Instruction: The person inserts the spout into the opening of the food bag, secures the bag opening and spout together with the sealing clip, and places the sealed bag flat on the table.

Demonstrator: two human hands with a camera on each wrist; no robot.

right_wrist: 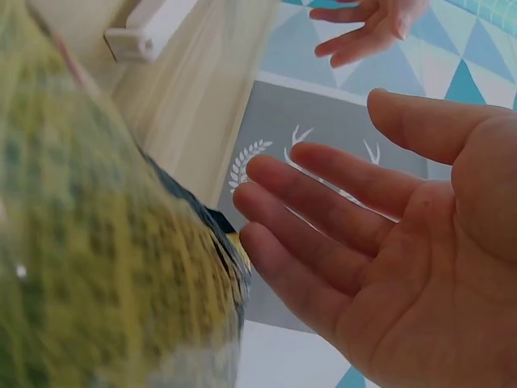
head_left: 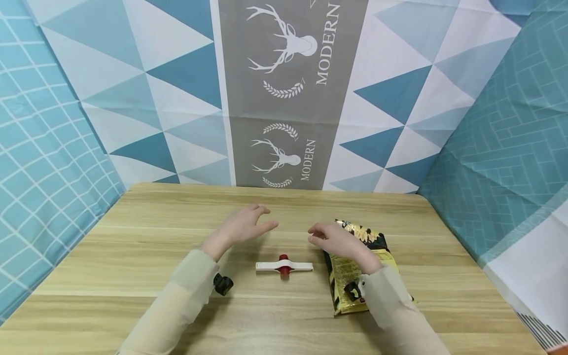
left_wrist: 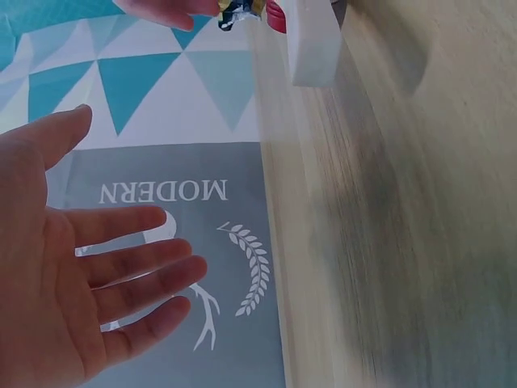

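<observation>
Both hands hover over the wooden table with nothing in them. My left hand (head_left: 244, 226) is left of centre, its fingers spread and relaxed in the left wrist view. My right hand (head_left: 339, 241) overlaps a yellow and black foil bag (head_left: 348, 273) in the head view; its fingers extend loosely beside the bag in the right wrist view. Between and in front of the hands lies a white bar-shaped clip (head_left: 299, 266) with a red round piece (head_left: 284, 265) at its middle. The right forearm hides part of the bag.
Black wrist-camera mounts (head_left: 223, 284) sit at the sleeves. Behind the wooden table (head_left: 133, 236) hangs a cloth with triangles and a grey deer-print band (head_left: 284, 108). Blue tiled-pattern cloths (head_left: 40, 123) stand at both sides.
</observation>
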